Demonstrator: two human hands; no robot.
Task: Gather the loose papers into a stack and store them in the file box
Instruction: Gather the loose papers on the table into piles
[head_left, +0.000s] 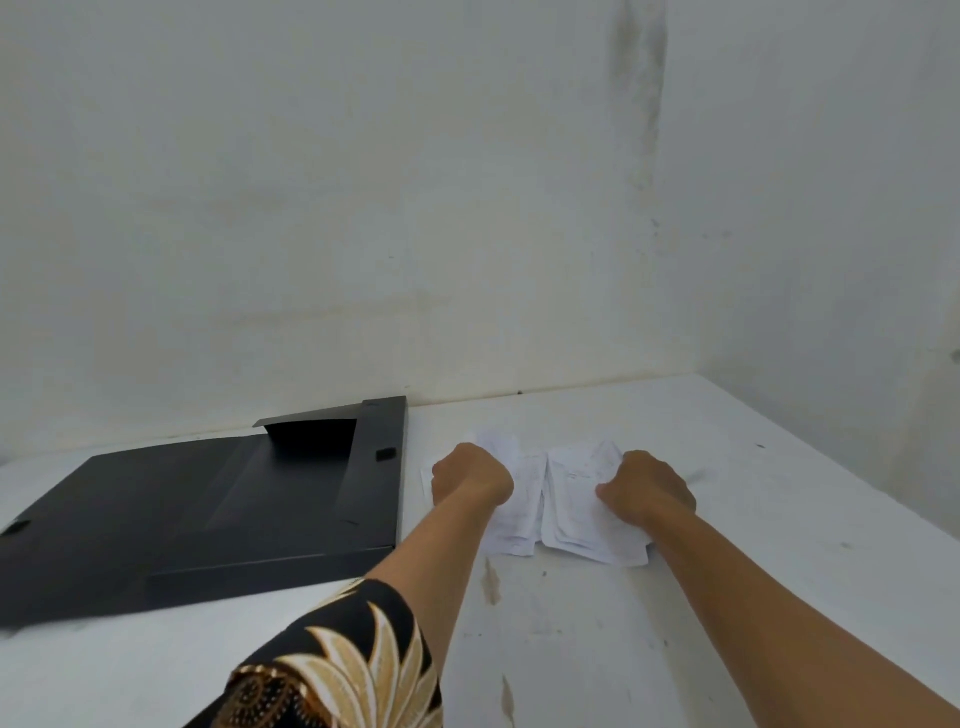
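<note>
Several loose white papers lie in two overlapping heaps on the white table, just right of the black file box. The box lies flat with its flap open toward the wall. My left hand rests as a closed fist on the left heap of sheets. My right hand presses down on the right heap, fingers curled over the paper's edge. Whether either hand actually grips sheets is hidden by the knuckles.
A white wall rises right behind the table and another closes the right side. A patterned black and gold sleeve covers my left upper arm. Brown stains mark the tabletop near the front.
</note>
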